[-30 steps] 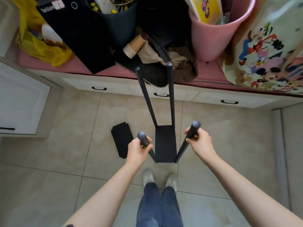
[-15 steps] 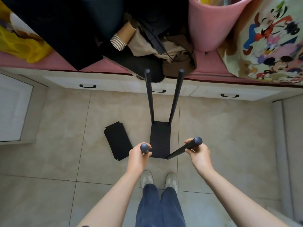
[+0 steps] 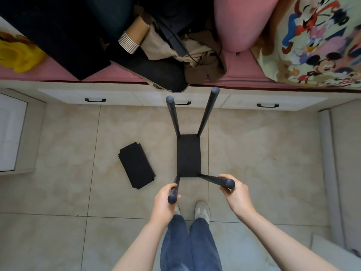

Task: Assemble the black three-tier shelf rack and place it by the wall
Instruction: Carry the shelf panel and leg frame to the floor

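The partly built black rack stands on the tiled floor in front of my feet: one black shelf panel (image 3: 189, 155) at the bottom with four dark poles rising from its corners. My left hand (image 3: 164, 200) grips the top of the near left pole (image 3: 173, 195). My right hand (image 3: 235, 194) grips the top of the near right pole (image 3: 218, 180), which leans out to the right. The two far poles (image 3: 207, 112) stand free, splayed apart. A stack of loose black shelf panels (image 3: 136, 166) lies flat on the floor to the left of the rack.
A low white drawer unit (image 3: 109, 97) with a pink cushioned top runs across the back, piled with dark bags, clothes, a pink bucket (image 3: 240, 22) and a cartoon-print bag (image 3: 320, 42). A white cabinet (image 3: 11, 132) stands at left, a wall edge (image 3: 332, 173) at right.
The view has tilted downward and the rack now sits lower in frame. My hands stay on the near poles; the right pole has swung further outward to the right.
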